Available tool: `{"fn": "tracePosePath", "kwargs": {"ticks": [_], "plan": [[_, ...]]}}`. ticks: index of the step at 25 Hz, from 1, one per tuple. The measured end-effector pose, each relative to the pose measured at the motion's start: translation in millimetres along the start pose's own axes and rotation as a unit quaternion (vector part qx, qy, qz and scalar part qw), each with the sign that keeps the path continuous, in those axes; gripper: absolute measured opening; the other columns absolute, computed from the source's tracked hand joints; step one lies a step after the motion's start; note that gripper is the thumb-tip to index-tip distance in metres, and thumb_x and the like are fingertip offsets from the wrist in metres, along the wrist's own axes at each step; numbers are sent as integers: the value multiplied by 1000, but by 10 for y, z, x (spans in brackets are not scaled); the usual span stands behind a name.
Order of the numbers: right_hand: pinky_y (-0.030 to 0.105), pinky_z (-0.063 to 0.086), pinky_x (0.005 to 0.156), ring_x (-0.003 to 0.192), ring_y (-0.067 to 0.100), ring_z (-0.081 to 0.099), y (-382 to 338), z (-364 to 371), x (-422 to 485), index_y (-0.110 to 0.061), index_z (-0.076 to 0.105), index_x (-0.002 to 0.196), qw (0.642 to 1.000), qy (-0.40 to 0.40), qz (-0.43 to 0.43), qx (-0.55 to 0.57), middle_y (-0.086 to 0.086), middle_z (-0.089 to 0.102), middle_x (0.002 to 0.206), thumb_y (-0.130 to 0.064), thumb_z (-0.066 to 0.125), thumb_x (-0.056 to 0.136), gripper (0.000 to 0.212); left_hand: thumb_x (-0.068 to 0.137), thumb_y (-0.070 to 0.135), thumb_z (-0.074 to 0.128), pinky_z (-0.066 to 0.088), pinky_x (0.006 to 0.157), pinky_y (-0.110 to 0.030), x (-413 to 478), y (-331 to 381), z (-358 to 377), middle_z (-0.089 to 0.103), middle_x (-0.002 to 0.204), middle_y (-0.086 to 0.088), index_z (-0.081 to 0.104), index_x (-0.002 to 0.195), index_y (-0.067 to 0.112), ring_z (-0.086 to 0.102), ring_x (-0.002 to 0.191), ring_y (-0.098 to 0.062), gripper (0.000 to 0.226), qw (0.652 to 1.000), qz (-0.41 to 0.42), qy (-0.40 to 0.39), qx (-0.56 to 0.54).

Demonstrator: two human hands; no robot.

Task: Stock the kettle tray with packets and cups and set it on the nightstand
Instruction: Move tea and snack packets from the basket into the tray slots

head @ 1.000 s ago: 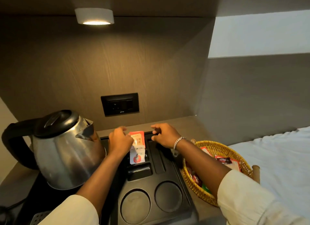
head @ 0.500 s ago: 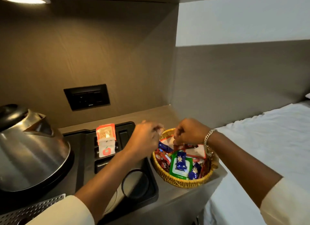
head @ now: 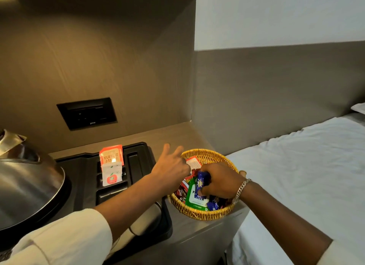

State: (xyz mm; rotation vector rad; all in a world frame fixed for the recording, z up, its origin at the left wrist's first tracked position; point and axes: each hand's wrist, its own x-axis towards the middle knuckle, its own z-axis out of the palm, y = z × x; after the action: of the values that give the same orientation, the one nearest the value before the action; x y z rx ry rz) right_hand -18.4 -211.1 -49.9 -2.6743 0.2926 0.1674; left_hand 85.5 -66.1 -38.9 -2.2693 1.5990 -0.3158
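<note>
A black kettle tray (head: 138, 162) lies on the nightstand (head: 177, 134) with a steel kettle (head: 25, 183) on its left side. An orange tea packet (head: 111, 156) and a white packet (head: 111, 175) stand in the tray's slots. To the tray's right sits a wicker basket (head: 205, 213) filled with several packets, among them a green tea bag packet (head: 194, 199). My right hand (head: 221, 181) is inside the basket, shut on a blue packet (head: 202, 180). Over the basket's left rim hovers my left hand (head: 169, 166), fingers spread, holding nothing.
A black socket panel (head: 87, 112) is set in the wall behind the tray. A bed with a white sheet (head: 306, 166) lies directly right of the nightstand. The tray's round cup wells are mostly hidden under my left forearm.
Both hands left the tray's packet slots and went right to the basket. My right hand has closed on a blue packet; my left hand has opened above the rim. The view turned right.
</note>
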Motion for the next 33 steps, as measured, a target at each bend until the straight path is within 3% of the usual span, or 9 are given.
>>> {"fn": "tracePosePath", "kwargs": {"ticks": [3,6,8,12,15,18,22,26,33], "plan": [[38,58,75,83,17,66,8,-40,-42,-16,68,97,998,41,1,53,4,72,94,-35,75,77,29,85,29,66,26,99,-60,3,39,17,67,98,-6,63,93,13,37,121,-29,19,1000,4,18,-5],[32,57,63,67,19,66,-5,-122,-90,-13,70,85,988,99,5,122,8,71,77,-34,69,83,21,87,24,57,28,83,-43,-89,82,23,67,91,-3,63,92,15,43,106,-23,12,990,-26,100,-98],[23,54,54,63,16,68,-8,-199,-122,-11,71,79,974,137,19,180,8,72,70,-32,69,84,22,87,23,53,27,74,-34,-220,26,-7,65,90,0,66,97,18,44,93,-15,17,958,-77,173,-213],[18,53,48,52,10,66,-205,-213,-111,-8,71,81,942,126,24,311,8,74,66,-21,72,83,13,85,11,59,45,76,-29,-774,-270,103,64,91,-2,67,99,12,51,87,-13,17,874,-186,255,-369],[23,54,49,50,10,65,-564,-51,27,-11,68,80,925,101,5,367,1,69,56,-8,71,83,4,76,-5,66,52,72,-38,-1239,-491,300,67,90,-9,70,94,5,60,85,-25,21,882,-234,231,-338],[25,52,46,50,16,65,-986,155,257,-6,63,83,916,63,0,396,8,67,60,-1,70,82,8,73,-9,64,55,69,-44,-1512,-637,467,68,91,-17,70,96,2,61,86,-36,26,910,-265,172,-269],[34,56,57,62,22,70,-1439,450,538,-6,67,81,939,47,15,339,13,73,73,-12,71,82,8,85,7,51,49,84,-42,-1665,-606,639,62,113,-11,66,111,8,54,102,-30,30,931,-262,93,-238],[25,48,58,65,14,64,-1590,679,682,-11,74,68,964,110,31,238,1,72,68,-28,75,78,20,84,18,47,46,81,-36,-1751,-615,660,66,101,-6,68,94,12,53,95,-23,25,921,-276,70,-266],[21,44,55,61,8,60,-1729,800,598,-14,74,68,969,126,21,213,-4,69,64,-33,68,82,25,74,8,57,51,70,-35,-1674,-656,362,71,84,-8,70,82,8,62,79,-22,15,825,-338,258,-372]]}}
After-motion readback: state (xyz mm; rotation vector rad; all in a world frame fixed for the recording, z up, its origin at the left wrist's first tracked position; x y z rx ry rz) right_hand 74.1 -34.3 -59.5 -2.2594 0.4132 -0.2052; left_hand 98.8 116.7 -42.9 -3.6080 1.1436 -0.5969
